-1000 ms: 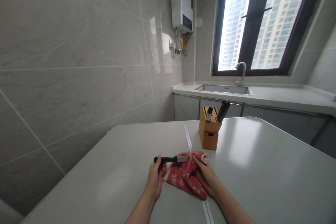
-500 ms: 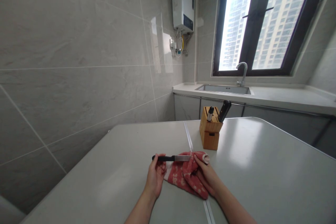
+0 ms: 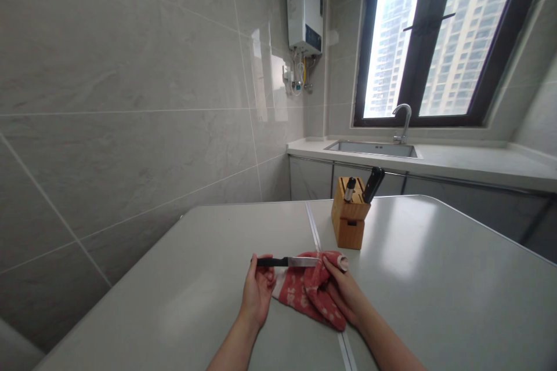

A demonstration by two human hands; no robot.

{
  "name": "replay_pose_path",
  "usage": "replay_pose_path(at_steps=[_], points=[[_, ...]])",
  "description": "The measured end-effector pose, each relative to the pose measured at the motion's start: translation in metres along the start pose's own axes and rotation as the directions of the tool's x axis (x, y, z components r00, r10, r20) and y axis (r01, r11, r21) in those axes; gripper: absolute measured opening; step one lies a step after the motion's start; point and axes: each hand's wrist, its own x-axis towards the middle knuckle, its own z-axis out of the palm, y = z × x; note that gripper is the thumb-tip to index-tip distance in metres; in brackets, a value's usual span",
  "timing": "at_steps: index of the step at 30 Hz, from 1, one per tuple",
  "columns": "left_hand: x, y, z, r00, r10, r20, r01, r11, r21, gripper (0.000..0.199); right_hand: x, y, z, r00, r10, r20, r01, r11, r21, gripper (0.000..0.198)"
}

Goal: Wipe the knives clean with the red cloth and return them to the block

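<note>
My left hand (image 3: 258, 285) is closed around the black handle of a kitchen knife (image 3: 300, 262), which lies level with its blade pointing right. A red towel with a pale flower pattern (image 3: 300, 295) is bunched behind and below the blade. My right hand (image 3: 343, 288) grips the towel, thumb near the knife's tip, where a fold hides the end of the blade. The towel's lower part hangs down over the table.
A wooden knife block (image 3: 349, 232) with two black-handled tools in it stands beyond my right hand on the white table (image 3: 209, 243). Behind the table are a counter with a sink (image 3: 374, 149) and a faucet (image 3: 405, 119). A tiled wall (image 3: 130, 145) runs along the left.
Both hands, the knife and the towel stay almost where they were. The whole view has shifted very slightly.
</note>
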Motion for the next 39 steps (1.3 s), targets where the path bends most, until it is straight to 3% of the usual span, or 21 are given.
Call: replay_pose_path(at_steps=[25,39], points=[[0.0021,-0.0020,-0.0027,0.988,0.149,-0.046,-0.149,0.989,0.014,0.037,0.0070,0.0021,-0.0059,0.998,-0.030,-0.063,0.033,0.999,0.038,0.018],[0.0061,0.0007,-0.0041,0.998,0.041,-0.040,-0.047,0.990,-0.136,0.029,0.0055,0.0011,-0.0078,0.999,-0.001,-0.054,0.002,1.000,0.022,0.018]])
